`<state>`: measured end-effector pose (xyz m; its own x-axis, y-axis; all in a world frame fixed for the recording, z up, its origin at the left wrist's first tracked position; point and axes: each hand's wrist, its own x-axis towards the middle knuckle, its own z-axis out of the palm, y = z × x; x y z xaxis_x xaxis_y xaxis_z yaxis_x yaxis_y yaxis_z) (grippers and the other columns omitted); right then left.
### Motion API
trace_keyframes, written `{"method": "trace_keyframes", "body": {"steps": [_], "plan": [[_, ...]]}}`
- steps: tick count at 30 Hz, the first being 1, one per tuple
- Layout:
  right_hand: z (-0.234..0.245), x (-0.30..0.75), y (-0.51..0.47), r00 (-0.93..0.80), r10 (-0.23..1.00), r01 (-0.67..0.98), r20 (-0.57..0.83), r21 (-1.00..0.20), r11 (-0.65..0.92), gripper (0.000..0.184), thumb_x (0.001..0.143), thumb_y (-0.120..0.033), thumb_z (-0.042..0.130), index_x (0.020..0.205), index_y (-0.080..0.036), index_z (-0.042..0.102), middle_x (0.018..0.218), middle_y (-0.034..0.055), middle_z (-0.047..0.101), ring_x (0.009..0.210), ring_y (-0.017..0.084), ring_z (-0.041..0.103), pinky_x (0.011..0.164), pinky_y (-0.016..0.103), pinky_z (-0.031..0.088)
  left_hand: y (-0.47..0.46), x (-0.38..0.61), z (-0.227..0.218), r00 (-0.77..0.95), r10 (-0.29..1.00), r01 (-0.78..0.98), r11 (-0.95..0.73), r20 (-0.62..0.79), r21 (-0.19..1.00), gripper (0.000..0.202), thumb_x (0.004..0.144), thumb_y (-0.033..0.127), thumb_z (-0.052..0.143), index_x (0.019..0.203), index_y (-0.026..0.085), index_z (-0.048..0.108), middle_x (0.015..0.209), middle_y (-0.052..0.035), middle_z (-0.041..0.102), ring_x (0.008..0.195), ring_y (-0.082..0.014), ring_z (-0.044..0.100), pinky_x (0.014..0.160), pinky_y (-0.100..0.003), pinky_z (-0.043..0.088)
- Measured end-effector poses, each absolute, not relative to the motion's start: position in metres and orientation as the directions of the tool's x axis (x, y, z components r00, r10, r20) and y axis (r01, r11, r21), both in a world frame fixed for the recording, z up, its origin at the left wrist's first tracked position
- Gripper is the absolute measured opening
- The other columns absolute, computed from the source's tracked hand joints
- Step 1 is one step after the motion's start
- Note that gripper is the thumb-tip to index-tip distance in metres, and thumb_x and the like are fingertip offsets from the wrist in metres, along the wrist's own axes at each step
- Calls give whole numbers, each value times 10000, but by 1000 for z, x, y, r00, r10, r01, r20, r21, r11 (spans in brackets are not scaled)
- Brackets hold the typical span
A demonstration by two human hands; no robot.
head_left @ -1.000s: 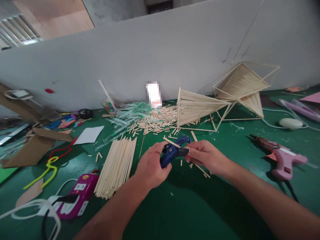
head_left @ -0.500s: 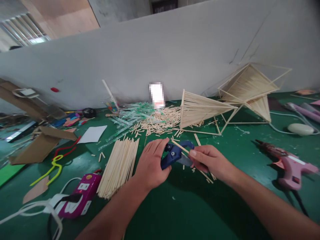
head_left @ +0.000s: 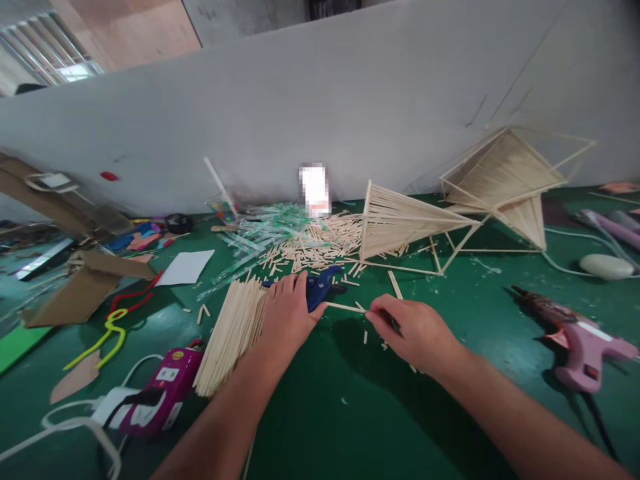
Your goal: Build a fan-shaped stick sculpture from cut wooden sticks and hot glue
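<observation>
My left hand (head_left: 287,313) is closed over a blue pipe cutter (head_left: 320,288), whose curved jaw points right. One end of the cutter sticks out behind my fingers on the left. A short thin wooden stick (head_left: 346,307) spans the gap between my left thumb and my right hand (head_left: 413,327), which pinches its right end. Whether the left thumb also grips the stick is unclear. Beside my left hand lies a bundle of long wooden sticks (head_left: 233,333), partly covered by it. Another stick (head_left: 395,285) and a few cut bits lie near my right hand.
A heap of short cut sticks (head_left: 305,257) and clear plastic wrappers (head_left: 260,233) lie by the wall. A stick-built frame (head_left: 415,227) stands back right. A pink glue gun (head_left: 583,340) is at right, a magenta power strip (head_left: 167,383) at left.
The cutter has moved left and away from my right hand, with my left hand over it. The stick has swung from slanting up across the cutter to nearly level between my hands.
</observation>
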<state>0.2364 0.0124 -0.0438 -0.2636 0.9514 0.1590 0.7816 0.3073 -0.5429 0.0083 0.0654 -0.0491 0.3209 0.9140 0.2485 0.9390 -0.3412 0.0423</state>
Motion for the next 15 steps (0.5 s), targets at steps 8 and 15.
{"method": "trace_keyframes", "body": {"steps": [8,15], "plan": [[-53,232,15,-305,930,816,204,-448,366,269,953,-300,386,903,-188,625,795,35,677,720,190,636,591,283,358,70,13,-48,397,888,903,-424,230,77,642,784,473,605,1282,105,435,1328,-194,463,1253,-358,385,1031,-533,289],[-54,229,15,-327,909,822,257,-397,408,309,957,-276,374,856,-181,650,737,44,672,653,176,618,573,281,342,50,18,-21,566,723,700,-675,395,232,292,864,289,554,1140,195,554,1010,-70,648,973,-226,568,887,-405,420]]}}
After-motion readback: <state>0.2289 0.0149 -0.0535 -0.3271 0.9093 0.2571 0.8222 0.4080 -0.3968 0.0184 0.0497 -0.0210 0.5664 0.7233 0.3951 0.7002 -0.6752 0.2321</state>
